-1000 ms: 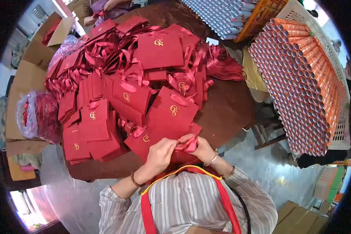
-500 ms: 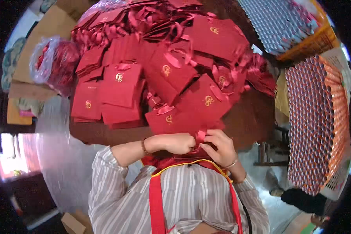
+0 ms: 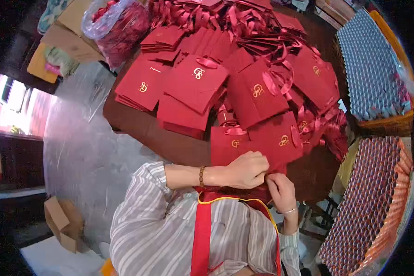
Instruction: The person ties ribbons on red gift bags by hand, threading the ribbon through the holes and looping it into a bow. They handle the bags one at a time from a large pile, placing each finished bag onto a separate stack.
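My left hand (image 3: 247,169) and my right hand (image 3: 280,191) meet at the near edge of a dark round table (image 3: 138,126), close to my chest. Both pinch a red ribbon on a flat red paper bag (image 3: 244,147) with a gold logo; the ribbon is mostly hidden between my fingers. Just beyond lies a big heap of the same red bags (image 3: 234,78) with loose ribbon handles. A bead bracelet sits on my left wrist, a thin bangle on my right.
A plastic sack of red ribbons (image 3: 117,23) sits at the far left by cardboard boxes (image 3: 64,27). Crates of stacked tubes stand right: blue-grey ones (image 3: 377,73) and orange ones (image 3: 372,202). A small open carton (image 3: 62,223) lies on the grey floor.
The view has swung round to the right, so the table and crates appear rotated. My hands have stayed together on the ribbon, now lower at the bag's near edge and closer to my chest.
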`<action>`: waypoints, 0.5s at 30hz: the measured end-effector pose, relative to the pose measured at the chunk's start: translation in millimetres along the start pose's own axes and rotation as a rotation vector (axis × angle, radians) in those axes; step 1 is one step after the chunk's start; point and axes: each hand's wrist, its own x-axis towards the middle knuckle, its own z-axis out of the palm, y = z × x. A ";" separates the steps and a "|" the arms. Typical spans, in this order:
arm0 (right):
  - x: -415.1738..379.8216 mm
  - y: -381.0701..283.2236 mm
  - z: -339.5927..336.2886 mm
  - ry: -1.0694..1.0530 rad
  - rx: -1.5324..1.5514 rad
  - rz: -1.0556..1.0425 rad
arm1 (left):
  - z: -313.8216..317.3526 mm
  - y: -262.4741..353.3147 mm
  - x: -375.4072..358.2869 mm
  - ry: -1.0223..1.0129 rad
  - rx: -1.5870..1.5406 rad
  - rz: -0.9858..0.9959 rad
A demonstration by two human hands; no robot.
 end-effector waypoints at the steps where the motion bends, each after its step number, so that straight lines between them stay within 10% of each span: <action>1: 0.2 1.5 -3.7 -0.084 -0.056 -0.036 | 2.2 -0.9 1.0 0.246 -0.165 0.061; 3: 3.7 -1.2 -8.0 -0.201 -0.076 -0.076 | 1.1 -2.9 0.9 0.495 -0.325 0.128; 5: 9.3 -6.7 -6.5 -0.231 -0.185 -0.182 | -4.8 -4.6 -2.8 0.233 -0.137 0.347; 6: 10.4 -4.0 -11.7 -0.402 -0.209 -0.050 | -8.2 -4.8 -8.3 -0.089 -0.136 0.203; 9: 12.1 -10.8 -8.3 -0.214 -0.126 -0.227 | -23.0 -2.7 -22.0 -0.214 -0.130 0.112; 11: 6.7 -4.0 -9.7 -0.176 -0.192 -0.160 | -11.0 -23.5 -33.1 0.182 -0.085 0.223; 15: 17.9 -2.8 -29.4 -0.058 0.056 -0.011 | -21.3 -19.1 -49.3 0.176 -0.756 -0.195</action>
